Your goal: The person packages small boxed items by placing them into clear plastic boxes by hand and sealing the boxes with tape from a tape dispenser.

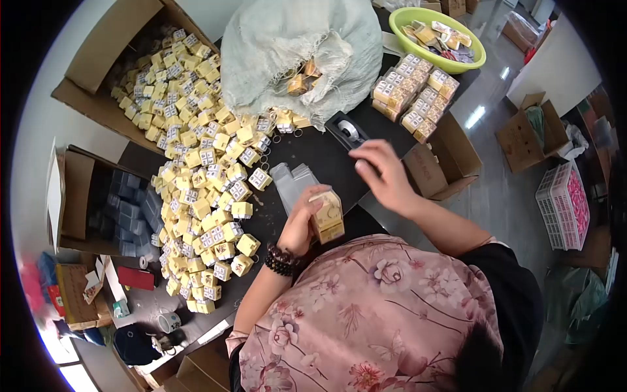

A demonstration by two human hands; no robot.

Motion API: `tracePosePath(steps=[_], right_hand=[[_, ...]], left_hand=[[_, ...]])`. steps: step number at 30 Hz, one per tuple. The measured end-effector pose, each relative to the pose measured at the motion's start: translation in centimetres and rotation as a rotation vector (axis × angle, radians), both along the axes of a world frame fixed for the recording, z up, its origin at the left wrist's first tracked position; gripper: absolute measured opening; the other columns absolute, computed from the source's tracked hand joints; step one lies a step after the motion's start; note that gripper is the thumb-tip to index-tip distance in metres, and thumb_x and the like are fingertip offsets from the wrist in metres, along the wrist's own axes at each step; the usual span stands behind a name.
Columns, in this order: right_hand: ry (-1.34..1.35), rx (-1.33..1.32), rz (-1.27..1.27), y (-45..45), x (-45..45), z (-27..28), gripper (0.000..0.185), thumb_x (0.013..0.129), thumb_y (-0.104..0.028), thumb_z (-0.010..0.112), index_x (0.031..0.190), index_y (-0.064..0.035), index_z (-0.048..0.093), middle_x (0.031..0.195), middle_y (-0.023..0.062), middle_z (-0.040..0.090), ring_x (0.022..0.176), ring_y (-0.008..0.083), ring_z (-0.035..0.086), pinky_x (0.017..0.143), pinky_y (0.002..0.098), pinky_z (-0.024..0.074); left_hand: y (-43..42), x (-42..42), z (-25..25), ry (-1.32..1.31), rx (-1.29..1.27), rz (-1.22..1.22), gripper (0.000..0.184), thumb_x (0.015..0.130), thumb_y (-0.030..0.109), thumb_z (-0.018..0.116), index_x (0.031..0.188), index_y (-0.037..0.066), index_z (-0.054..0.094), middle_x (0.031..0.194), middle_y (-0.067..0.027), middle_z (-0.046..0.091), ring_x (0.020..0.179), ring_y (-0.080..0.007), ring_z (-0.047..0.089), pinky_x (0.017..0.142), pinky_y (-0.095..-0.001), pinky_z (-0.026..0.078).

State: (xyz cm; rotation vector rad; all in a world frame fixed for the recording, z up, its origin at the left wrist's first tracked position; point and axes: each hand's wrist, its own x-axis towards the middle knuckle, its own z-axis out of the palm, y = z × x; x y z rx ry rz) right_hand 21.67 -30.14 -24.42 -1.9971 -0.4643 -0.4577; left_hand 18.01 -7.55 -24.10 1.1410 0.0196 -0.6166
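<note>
My left hand (pixel 302 222) is closed around a small clear box with yellow printed sides (pixel 329 219), held upright in front of my body. My right hand (pixel 384 173) is beside a black tape dispenser (pixel 347 130) with a roll of tape in it. Its thumb and fingers look apart, slightly blurred, and I make out nothing between them. Flat clear plastic sleeves (pixel 290 183) lie on the dark table just beyond my left hand. A large heap of small yellow and white cubes (pixel 209 170), some with metal rings, spreads to the left.
A large white woven sack (pixel 261 52) with a torn opening stands at the back. Packed box stacks (pixel 401 85) sit at the back right, near a lime-green basin (pixel 480 55). An open carton (pixel 450 163) stands beyond the table's right edge; another carton (pixel 108 39) spills cubes.
</note>
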Motion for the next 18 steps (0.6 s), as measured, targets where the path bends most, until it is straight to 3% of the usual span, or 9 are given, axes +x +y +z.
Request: tracePosePath(steps=[1, 2, 4, 5, 10, 12, 16, 18], right_hand=[[0.036, -0.055, -0.237, -1.8, 1.9, -1.6, 0.022, 0.084, -0.008, 0.065, 0.105, -0.0056, 0.064, 0.097, 0.0120, 0.053, 0.094, 0.0305, 0.053, 0.082, 0.0360, 0.0450], [0.016, -0.155, -0.299, -3.9, 3.9, -3.7, 0.022, 0.082, -0.014, 0.068, 0.101, -0.0050, 0.065, 0.094, 0.0115, 0.052, 0.089, 0.0285, 0.054, 0.080, 0.0350, 0.0456], [0.457, -0.064, -0.113, -5.7, 6.0, -4.7, 0.020, 0.081, -0.021, 0.070, 0.093, -0.0051, 0.067, 0.090, 0.0070, 0.055, 0.085, 0.0204, 0.055, 0.075, 0.0333, 0.0465], [0.932, 0.145, 0.005, -6.3, 6.4, -3.6, 0.016, 0.082, -0.024, 0.070, 0.086, -0.0085, 0.068, 0.083, -0.0001, 0.058, 0.080, 0.0108, 0.054, 0.069, 0.0301, 0.0463], [1.150, 0.460, 0.204, -7.6, 8.0, -4.9, 0.007, 0.083, -0.021, 0.070, 0.086, -0.0146, 0.068, 0.081, -0.0056, 0.060, 0.080, 0.0056, 0.052, 0.066, 0.0269, 0.0434], [1.253, 0.739, 0.224, -7.8, 8.0, -5.1, 0.006, 0.084, -0.018, 0.070, 0.086, -0.0126, 0.068, 0.083, -0.0048, 0.061, 0.083, 0.0067, 0.054, 0.069, 0.0282, 0.0458], [1.098, 0.634, 0.168, -8.3, 5.5, -4.3, 0.011, 0.086, -0.017, 0.068, 0.089, -0.0066, 0.066, 0.089, -0.0009, 0.064, 0.089, 0.0094, 0.059, 0.082, 0.0304, 0.0495], [1.054, 0.560, 0.103, -7.9, 4.7, -7.3, 0.012, 0.087, -0.015, 0.067, 0.088, -0.0038, 0.065, 0.087, 0.0015, 0.064, 0.086, 0.0116, 0.061, 0.080, 0.0290, 0.0504]], left_hand=[[-1.0, 1.3, 0.8, 0.012, 0.045, -0.012, 0.047, 0.089, 0.028, 0.050, 0.132, 0.007, 0.046, 0.108, -0.0085, 0.060, 0.100, -0.0195, 0.060, 0.087, -0.0344, 0.050], [-2.0, 2.8, 0.0, -0.003, 0.061, -0.044, 0.047, 0.090, 0.027, 0.049, 0.133, 0.008, 0.046, 0.108, -0.0080, 0.059, 0.100, -0.0186, 0.060, 0.086, -0.0339, 0.050], [-4.0, 5.7, -2.5, -0.071, 0.116, -0.117, 0.051, 0.090, 0.024, 0.049, 0.138, 0.008, 0.043, 0.111, -0.0066, 0.059, 0.102, -0.0164, 0.059, 0.087, -0.0321, 0.049], [-4.9, 6.7, -3.5, -0.076, 0.111, -0.137, 0.051, 0.090, 0.024, 0.049, 0.138, 0.008, 0.043, 0.111, -0.0066, 0.059, 0.102, -0.0164, 0.059, 0.087, -0.0321, 0.049], [-7.6, 8.3, -5.5, -0.004, 0.130, -0.209, 0.059, 0.090, 0.024, 0.053, 0.144, 0.007, 0.037, 0.118, -0.0076, 0.058, 0.107, -0.0174, 0.057, 0.094, -0.0306, 0.045], [-7.5, 8.1, -5.6, 0.011, 0.112, -0.187, 0.059, 0.090, 0.023, 0.054, 0.144, 0.007, 0.037, 0.119, -0.0090, 0.059, 0.109, -0.0178, 0.057, 0.096, -0.0306, 0.044], [-7.6, 7.9, -5.3, 0.020, 0.109, -0.195, 0.061, 0.089, 0.025, 0.053, 0.145, 0.008, 0.036, 0.117, -0.0069, 0.058, 0.106, -0.0174, 0.057, 0.093, -0.0308, 0.045], [-7.7, 8.0, -5.5, 0.014, 0.125, -0.200, 0.061, 0.089, 0.027, 0.052, 0.146, 0.010, 0.036, 0.114, -0.0049, 0.058, 0.104, -0.0168, 0.057, 0.091, -0.0310, 0.047]])
